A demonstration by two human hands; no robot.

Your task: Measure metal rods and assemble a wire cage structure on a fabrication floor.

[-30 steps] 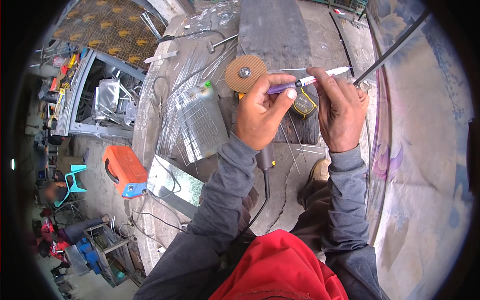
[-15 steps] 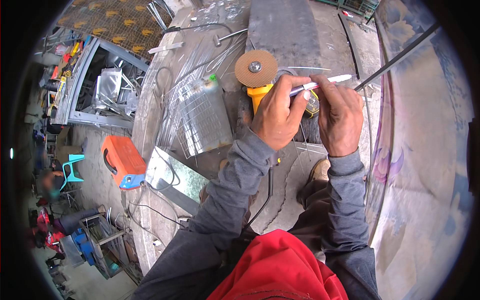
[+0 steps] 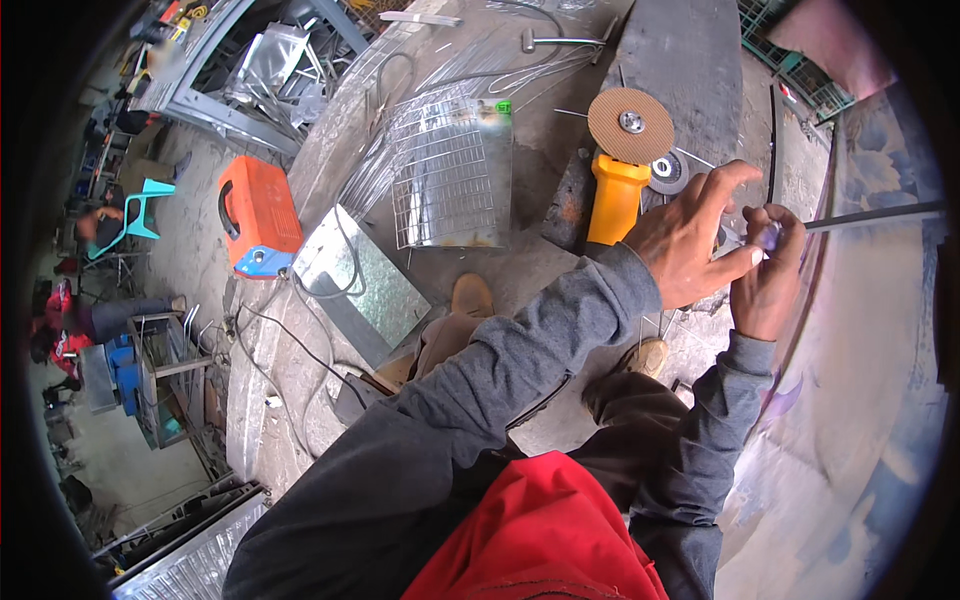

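1. Head view — the left hand (image 3: pixel 690 240) is raised over the work surface with its fingers spread and its thumb stretched toward the right hand (image 3: pixel 765 275); the two hands are seen touching at the thumb.
2. A small purple-tipped object (image 3: pixel 768 236) is pinched in the fingertips of the right hand, directly beside the left thumb. Whether it is also gripped by the left hand cannot be told.
3. A thin dark rod (image 3: pixel 870 215) is seen running from the right hand toward the right edge of the picture.
4. An angle grinder with a yellow body (image 3: pixel 615 195) and a brown disc (image 3: pixel 630 123) lies on the concrete slab (image 3: pixel 680 50), just beside the left hand on its far side.
5. A wire mesh panel (image 3: pixel 450 175) lies left of the grinder — well apart from both hands.
6. An orange case (image 3: pixel 260 215) and a sheet-metal box (image 3: pixel 360 285) rest on the ground further left.
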